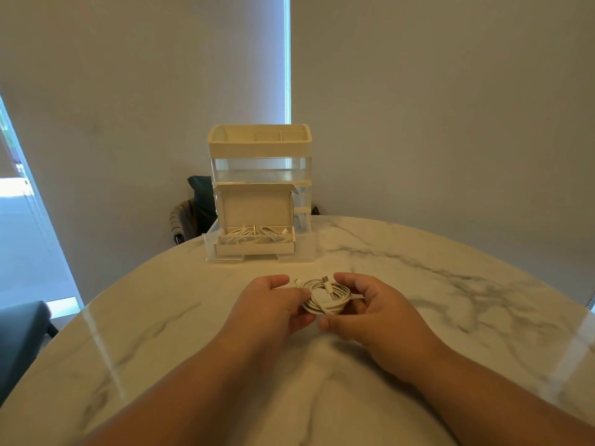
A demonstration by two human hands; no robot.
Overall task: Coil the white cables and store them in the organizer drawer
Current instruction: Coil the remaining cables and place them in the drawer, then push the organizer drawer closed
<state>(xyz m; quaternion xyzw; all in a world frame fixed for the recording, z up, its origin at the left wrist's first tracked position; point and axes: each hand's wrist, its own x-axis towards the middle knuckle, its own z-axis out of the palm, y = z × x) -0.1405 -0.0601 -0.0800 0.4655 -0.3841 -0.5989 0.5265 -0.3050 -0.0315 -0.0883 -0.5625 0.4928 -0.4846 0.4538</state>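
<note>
A white cable (325,297) is wound into a small coil, held between both hands just above the marble table. My left hand (273,302) pinches the coil's left side, and my right hand (370,309) cups its right side with the thumb underneath. Two plug ends stick out at the coil's top. Beyond the hands stands a cream and clear organizer (260,146). Its bottom drawer (306,249) is pulled out toward me. In the drawer sits an open cardboard box (254,207) holding more coiled white cables (254,235).
The round marble table (161,317) curves away at left and back. A dark chair with a bag (196,207) stands behind the organizer, and another dark seat (19,336) is at the left edge. Window blinds fill the background.
</note>
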